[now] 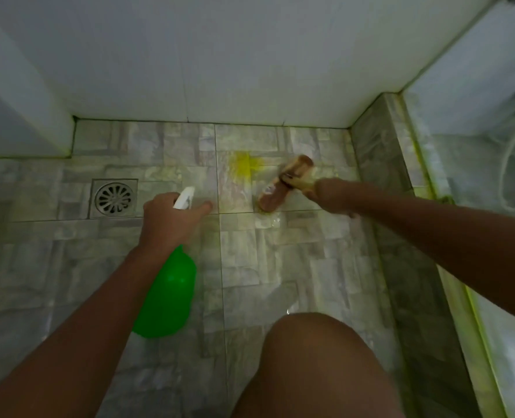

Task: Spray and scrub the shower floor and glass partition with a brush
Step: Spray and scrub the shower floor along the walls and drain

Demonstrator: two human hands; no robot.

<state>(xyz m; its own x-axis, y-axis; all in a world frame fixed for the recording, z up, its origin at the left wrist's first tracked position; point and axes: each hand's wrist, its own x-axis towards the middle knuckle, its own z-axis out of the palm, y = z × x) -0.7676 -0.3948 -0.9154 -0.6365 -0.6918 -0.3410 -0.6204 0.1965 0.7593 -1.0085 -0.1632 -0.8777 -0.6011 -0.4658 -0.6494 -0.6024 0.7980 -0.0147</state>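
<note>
Left hand [171, 218] grips the spray bottle [168, 294], right hand [319, 191] the brush [283, 184] — wet shower floor [280, 267] risks a slip.

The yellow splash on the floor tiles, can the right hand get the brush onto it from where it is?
Probably yes: the brush in the right hand sits just beside the yellow splash, with bare tile between them.

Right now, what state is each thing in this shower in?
spray bottle: gripped by left hand, nozzle aimed at the floor
brush: held by right hand, head down on the tiles
yellow splotch: on the floor, beside the brush
floor drain: grate in place
glass partition: cloudy
</note>
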